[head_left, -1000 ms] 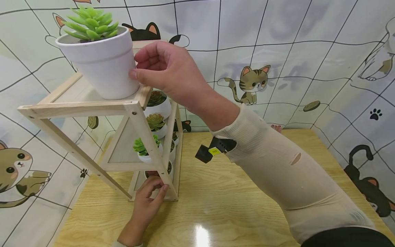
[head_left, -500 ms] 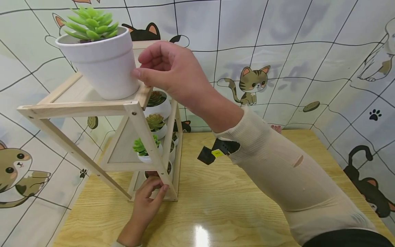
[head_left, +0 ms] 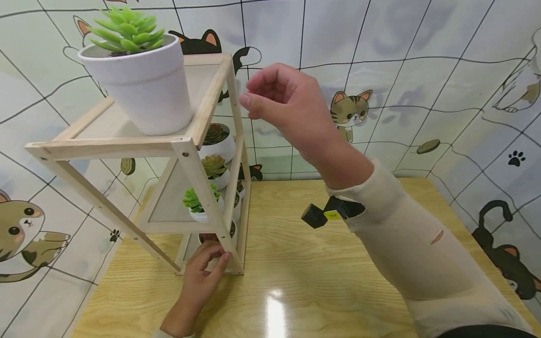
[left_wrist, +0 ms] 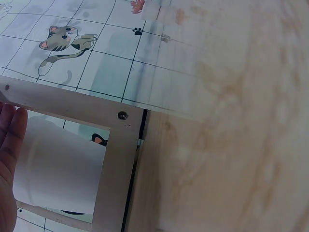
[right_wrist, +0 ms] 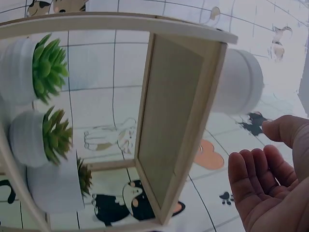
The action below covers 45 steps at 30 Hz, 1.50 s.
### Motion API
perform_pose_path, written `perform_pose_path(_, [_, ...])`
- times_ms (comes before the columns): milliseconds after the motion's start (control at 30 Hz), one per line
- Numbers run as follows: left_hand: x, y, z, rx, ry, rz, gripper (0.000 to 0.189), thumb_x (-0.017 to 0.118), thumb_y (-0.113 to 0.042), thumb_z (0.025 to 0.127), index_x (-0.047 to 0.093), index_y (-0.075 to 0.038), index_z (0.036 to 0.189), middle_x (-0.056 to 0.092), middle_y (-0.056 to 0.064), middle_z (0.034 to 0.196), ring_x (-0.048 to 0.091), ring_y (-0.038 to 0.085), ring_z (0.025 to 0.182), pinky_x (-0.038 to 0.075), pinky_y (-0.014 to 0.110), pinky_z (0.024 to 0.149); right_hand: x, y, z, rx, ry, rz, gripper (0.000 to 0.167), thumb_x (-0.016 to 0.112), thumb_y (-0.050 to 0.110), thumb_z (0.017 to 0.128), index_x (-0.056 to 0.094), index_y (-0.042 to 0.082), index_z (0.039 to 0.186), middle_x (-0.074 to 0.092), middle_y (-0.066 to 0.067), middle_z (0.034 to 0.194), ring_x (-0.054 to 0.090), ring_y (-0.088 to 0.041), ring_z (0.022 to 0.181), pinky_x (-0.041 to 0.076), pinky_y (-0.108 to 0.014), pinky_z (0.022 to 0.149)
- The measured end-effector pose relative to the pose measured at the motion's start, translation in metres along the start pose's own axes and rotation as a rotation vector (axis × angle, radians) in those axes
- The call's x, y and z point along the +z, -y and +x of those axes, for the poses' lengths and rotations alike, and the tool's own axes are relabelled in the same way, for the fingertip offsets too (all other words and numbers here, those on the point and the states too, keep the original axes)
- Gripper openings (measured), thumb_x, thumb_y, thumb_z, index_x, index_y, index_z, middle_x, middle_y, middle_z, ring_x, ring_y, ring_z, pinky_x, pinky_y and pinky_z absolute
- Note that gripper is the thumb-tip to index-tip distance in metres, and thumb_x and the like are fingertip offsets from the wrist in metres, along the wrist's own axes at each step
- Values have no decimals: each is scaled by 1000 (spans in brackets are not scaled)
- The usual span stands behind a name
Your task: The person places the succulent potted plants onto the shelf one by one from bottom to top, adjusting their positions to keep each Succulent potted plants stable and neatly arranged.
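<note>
My right hand (head_left: 291, 112) hangs in the air right of a wooden plant stand (head_left: 110, 149), its fingers loosely curled with nothing between them. On the stand's top board, near the front edge, sits a white pot (head_left: 143, 94) with a bright green succulent (head_left: 128, 33); a gap separates it from the hand. Low down, my left hand (head_left: 198, 281) holds the stand's front right leg, thumb and fingers at the wood. Part of its grip is hidden in the left wrist view, where fingers (left_wrist: 12, 130) show beside the frame.
Several smaller potted succulents (head_left: 213, 166) stand on the lower shelves, partly hidden by the stand's legs. The stand rests on a wood-grain table (head_left: 321, 263). Behind it hangs a cat-patterned wall covering (head_left: 279, 37). A small black camera (head_left: 314, 216) is strapped to my right wrist.
My right hand, earlier at the white pot's right side, has drawn away to the right, past the stand's edge. The pot stays where it was, and my left hand has not moved.
</note>
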<state>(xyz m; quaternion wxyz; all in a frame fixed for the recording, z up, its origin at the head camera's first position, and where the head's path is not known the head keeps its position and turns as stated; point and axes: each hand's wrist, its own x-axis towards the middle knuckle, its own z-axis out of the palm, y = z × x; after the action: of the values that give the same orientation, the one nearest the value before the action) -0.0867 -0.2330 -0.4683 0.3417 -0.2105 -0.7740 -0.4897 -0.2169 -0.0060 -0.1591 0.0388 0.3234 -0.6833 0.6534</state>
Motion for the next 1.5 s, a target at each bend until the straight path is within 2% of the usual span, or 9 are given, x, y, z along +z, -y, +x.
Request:
perform_pose_path(133, [1, 1, 1, -1, 1, -6, 22, 74, 11, 88, 71, -5, 102, 67, 6, 96, 62, 3, 95, 56, 11, 84, -24, -11, -11, 3, -77, 51, 12, 73, 8, 96, 67, 6, 107, 70, -8, 99, 68, -27, 90, 61, -32, 88])
perform_pose_path(267, [2, 0, 1, -13, 7, -6, 25, 73, 15, 86, 71, -5, 102, 67, 6, 96, 62, 3, 95, 56, 12, 85, -53, -28, -24, 2, -163, 127, 11, 74, 6, 95, 68, 3, 104, 68, -9, 95, 68, -23, 87, 62, -29, 83])
perform_pose_path(533, [0, -1, 1, -27, 12, 11, 30, 73, 19, 82, 70, -5, 101, 67, 6, 98, 63, 3, 97, 57, 12, 87, -108, -78, -55, 60, -342, 199, 17, 73, 12, 98, 64, 0, 108, 64, -9, 100, 66, -21, 93, 62, -25, 84])
perform_pose_path(700, [-1, -2, 3, -24, 13, 6, 24, 73, 14, 86, 71, -4, 101, 67, 10, 96, 62, 3, 97, 56, 12, 87, -137, -120, -75, 141, -491, 117, 18, 70, 17, 101, 64, 3, 110, 63, -6, 104, 65, -18, 96, 61, -20, 83])
perform_pose_path(833, [-2, -3, 2, -53, 15, 9, 17, 74, 10, 88, 71, -3, 100, 66, 12, 95, 61, 1, 97, 56, 11, 88, -157, -158, -95, 262, -618, 37, 19, 68, 24, 102, 65, 8, 112, 64, -4, 105, 66, -15, 95, 60, -17, 82])
perform_pose_path(1033, [-2, 0, -1, -69, 17, 8, 12, 74, 5, 92, 70, -4, 99, 66, 13, 95, 61, 1, 97, 56, 11, 88, -182, -221, -123, 411, -802, 3, 24, 69, 30, 101, 63, 15, 119, 63, 3, 107, 64, -10, 97, 55, -18, 88])
perform_pose_path(1167, [-2, -1, -1, -72, 14, 7, 23, 73, 14, 86, 71, -4, 100, 67, 11, 96, 61, 0, 98, 56, 12, 89, -193, -254, -138, 468, -863, -16, 33, 71, 30, 100, 59, 15, 127, 58, 6, 109, 58, -8, 99, 52, -14, 87])
perform_pose_path(1333, [-2, -3, 0, -71, 9, 10, 30, 73, 20, 82, 71, -3, 100, 67, 10, 97, 62, 1, 98, 56, 12, 88, -201, -280, -146, 494, -908, -50, 46, 75, 25, 96, 56, 10, 135, 53, 8, 110, 52, -5, 99, 50, -10, 82])
perform_pose_path(1500, [-2, -3, 1, -68, 10, 11, 30, 73, 20, 82, 70, -3, 100, 67, 11, 97, 62, 1, 99, 56, 12, 88, -208, -298, -150, 558, -927, -86, 58, 76, 31, 95, 50, 15, 145, 51, 10, 120, 50, -6, 110, 46, -19, 96])
